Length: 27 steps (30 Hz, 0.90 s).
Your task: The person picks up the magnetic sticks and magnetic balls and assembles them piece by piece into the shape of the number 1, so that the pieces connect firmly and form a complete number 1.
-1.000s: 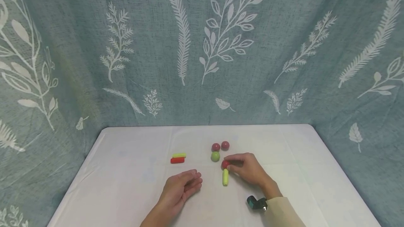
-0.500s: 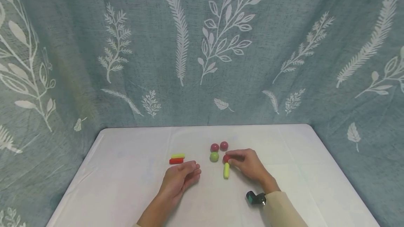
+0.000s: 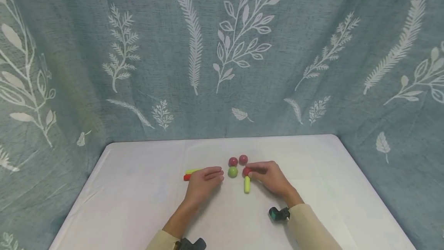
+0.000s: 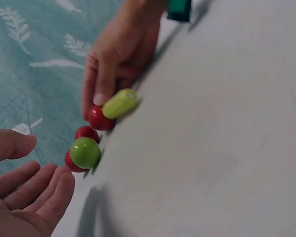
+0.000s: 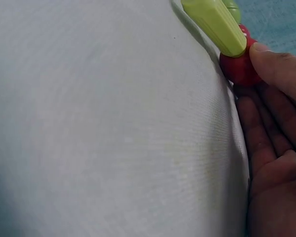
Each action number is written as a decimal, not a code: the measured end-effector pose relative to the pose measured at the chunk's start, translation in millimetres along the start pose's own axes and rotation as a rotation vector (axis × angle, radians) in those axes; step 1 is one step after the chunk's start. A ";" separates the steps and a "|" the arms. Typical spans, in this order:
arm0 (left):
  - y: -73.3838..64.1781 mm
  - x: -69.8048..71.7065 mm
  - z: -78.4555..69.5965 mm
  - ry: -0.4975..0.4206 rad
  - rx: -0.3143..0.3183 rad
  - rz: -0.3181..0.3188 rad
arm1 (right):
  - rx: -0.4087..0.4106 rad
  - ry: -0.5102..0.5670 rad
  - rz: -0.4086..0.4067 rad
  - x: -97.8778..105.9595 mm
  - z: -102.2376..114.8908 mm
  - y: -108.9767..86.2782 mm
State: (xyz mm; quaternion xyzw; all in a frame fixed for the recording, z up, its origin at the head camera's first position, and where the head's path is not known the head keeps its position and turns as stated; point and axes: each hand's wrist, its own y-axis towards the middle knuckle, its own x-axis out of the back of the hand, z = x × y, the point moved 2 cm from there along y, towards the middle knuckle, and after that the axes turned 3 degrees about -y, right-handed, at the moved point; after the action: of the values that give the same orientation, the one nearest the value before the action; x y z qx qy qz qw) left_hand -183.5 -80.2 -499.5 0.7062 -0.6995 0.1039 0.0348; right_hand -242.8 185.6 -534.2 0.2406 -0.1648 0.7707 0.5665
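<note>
My right hand (image 3: pixel 272 178) pinches a red ball (image 3: pixel 246 171) between thumb and fingers, low over the white table. A yellow-green rod (image 3: pixel 247 185) joins that ball end-on and points back toward me; in the right wrist view the ridged rod (image 5: pixel 214 24) butts against the red ball (image 5: pixel 240 68). My left hand (image 3: pixel 204 184) holds nothing, its fingers loosely bent, just left of a green ball (image 3: pixel 232 171). Behind the green ball sit two more red balls, one on the left (image 3: pixel 233 161) and one on the right (image 3: pixel 243 159).
Partly hidden by the left hand, a yellow-green rod (image 3: pixel 192 171) and a red rod (image 3: pixel 187 177) lie side by side. Both wrists wear dark camera mounts. A blue-green leaf-print curtain (image 3: pixel 156 68) hangs around the table's (image 3: pixel 132 203) back and sides.
The right hand has moved slightly away from me with the red ball and its rod. My left hand has moved forward toward the green ball and now covers part of the left rods.
</note>
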 end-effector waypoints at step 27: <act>32.6 -45.2 -3.3 0.588 -0.334 0.025 | -0.036 0.039 -0.010 2.0 1.6 1.3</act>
State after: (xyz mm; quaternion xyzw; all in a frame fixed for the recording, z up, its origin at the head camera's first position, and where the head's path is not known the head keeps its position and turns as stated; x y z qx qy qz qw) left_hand -216.2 -35.8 -508.3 0.6219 -0.6753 0.1876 0.3492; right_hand -244.2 185.9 -531.7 0.2163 -0.1663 0.7692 0.5778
